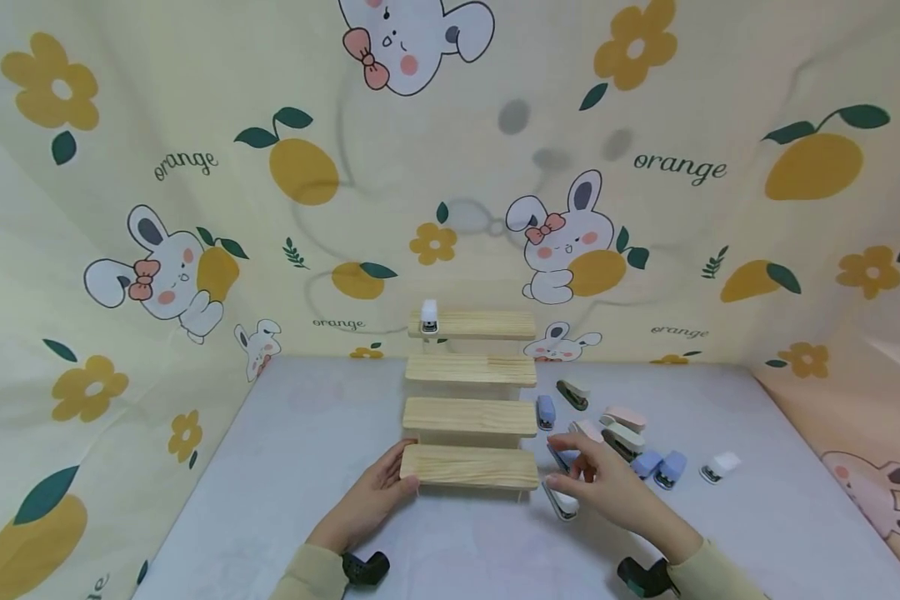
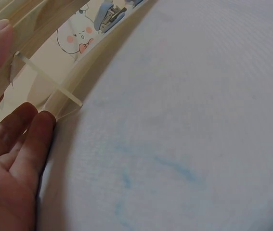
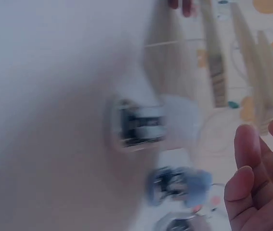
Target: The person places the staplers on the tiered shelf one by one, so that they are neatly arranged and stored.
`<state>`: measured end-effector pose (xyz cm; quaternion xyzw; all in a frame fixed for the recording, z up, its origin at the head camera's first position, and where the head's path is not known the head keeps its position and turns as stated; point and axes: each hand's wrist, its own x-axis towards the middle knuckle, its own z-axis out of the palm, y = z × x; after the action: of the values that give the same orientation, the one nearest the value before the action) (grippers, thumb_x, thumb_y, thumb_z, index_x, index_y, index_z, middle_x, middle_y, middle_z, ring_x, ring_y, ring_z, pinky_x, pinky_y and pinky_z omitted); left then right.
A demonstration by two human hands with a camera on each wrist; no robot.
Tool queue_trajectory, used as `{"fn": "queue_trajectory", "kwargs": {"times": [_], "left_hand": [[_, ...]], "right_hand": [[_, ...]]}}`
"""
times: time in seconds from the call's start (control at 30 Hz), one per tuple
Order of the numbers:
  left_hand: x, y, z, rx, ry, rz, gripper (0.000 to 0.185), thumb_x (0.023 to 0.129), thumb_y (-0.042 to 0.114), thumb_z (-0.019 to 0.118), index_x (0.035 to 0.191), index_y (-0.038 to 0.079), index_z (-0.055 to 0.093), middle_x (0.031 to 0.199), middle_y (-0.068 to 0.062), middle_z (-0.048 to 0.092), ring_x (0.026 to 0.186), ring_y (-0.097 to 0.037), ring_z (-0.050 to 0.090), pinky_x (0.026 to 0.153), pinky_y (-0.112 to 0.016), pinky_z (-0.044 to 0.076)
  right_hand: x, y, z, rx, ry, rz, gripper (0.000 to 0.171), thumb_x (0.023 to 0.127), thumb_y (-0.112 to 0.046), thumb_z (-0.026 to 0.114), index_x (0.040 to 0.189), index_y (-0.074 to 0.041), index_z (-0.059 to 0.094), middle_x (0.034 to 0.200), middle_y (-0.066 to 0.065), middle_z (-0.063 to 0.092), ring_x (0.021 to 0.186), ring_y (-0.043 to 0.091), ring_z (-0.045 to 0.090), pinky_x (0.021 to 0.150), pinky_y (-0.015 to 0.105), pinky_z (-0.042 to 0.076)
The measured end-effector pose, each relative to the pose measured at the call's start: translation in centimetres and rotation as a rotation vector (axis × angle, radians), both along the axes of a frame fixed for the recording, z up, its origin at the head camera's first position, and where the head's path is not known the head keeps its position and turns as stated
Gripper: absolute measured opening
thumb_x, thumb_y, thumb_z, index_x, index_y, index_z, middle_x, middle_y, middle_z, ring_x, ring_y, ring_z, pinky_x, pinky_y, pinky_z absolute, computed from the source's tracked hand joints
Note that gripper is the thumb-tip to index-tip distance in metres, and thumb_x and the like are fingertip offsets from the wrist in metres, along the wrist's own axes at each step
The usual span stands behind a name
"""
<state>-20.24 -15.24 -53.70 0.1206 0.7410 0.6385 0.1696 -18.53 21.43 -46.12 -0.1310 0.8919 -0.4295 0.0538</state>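
A four-step wooden display rack [image 1: 468, 467] stands on the table. My left hand [image 1: 371, 496] grips the left end of its lowest board; in the left wrist view the thumb lies on the wood and the fingers [image 2: 32, 144] are underneath. My right hand [image 1: 618, 487] hovers over staplers beside the rack's right end, thumb and fingers apart. In the right wrist view nothing sits between those fingers [image 3: 247, 144]. Nearest it are a white stapler [image 1: 564, 504] and a blue stapler [image 3: 196, 190], both blurred in the wrist view. Another white stapler [image 1: 429, 315] stands on the top board's left end.
Several more staplers lie right of the rack: a dark green and cream one [image 1: 573, 395], a blue one [image 1: 545, 412], a pink one [image 1: 626, 417], and a white one [image 1: 722, 467] farthest right. A patterned cloth backdrop [image 1: 465, 150] rises behind the table.
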Motion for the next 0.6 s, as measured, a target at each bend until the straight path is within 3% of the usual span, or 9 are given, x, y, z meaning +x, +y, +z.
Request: {"fn": "queue_trajectory", "kwargs": {"times": [0.1, 0.2, 0.33, 0.6], "left_hand": [[0.1, 0.0, 0.0, -0.006, 0.007, 0.001, 0.067, 0.083, 0.038, 0.060, 0.139, 0.032, 0.024, 0.143, 0.003, 0.026, 0.129, -0.011, 0.024, 0.104, -0.025, 0.024], [0.1, -0.1, 0.0, -0.011, 0.011, 0.005, 0.066, 0.083, 0.039, 0.060, 0.139, 0.033, 0.025, 0.142, 0.004, 0.027, 0.129, -0.010, 0.025, 0.104, -0.024, 0.024], [0.1, -0.1, -0.2, 0.000, 0.011, 0.003, 0.066, 0.083, 0.038, 0.061, 0.139, 0.033, 0.025, 0.142, 0.003, 0.028, 0.129, -0.011, 0.026, 0.103, -0.024, 0.025], [-0.1, -0.1, -0.4, 0.001, 0.013, 0.007, 0.067, 0.083, 0.037, 0.061, 0.139, 0.032, 0.025, 0.142, 0.004, 0.028, 0.128, -0.010, 0.026, 0.103, -0.024, 0.025]], "right_hand": [[0.3, 0.6, -1.1, -0.002, -0.031, 0.001, 0.054, 0.072, -0.045, 0.069, 0.119, -0.025, 0.052, 0.107, 0.001, 0.054, 0.068, 0.017, 0.050, 0.049, 0.024, 0.043], [0.5, 0.9, -2.1, -0.002, -0.081, -0.004, 0.056, 0.074, -0.043, 0.069, 0.122, -0.022, 0.051, 0.095, 0.005, 0.054, 0.066, 0.017, 0.048, 0.048, 0.024, 0.041], [0.6, 1.3, -3.5, 0.023, -0.122, 0.011, 0.055, 0.076, -0.043, 0.066, 0.124, -0.022, 0.049, 0.080, 0.004, 0.053, 0.061, 0.015, 0.047, 0.046, 0.024, 0.041], [0.8, 1.6, -5.1, 0.041, -0.182, 0.067, 0.057, 0.079, -0.044, 0.063, 0.129, -0.024, 0.045, 0.074, 0.003, 0.051, 0.061, 0.014, 0.046, 0.046, 0.024, 0.040]]}}
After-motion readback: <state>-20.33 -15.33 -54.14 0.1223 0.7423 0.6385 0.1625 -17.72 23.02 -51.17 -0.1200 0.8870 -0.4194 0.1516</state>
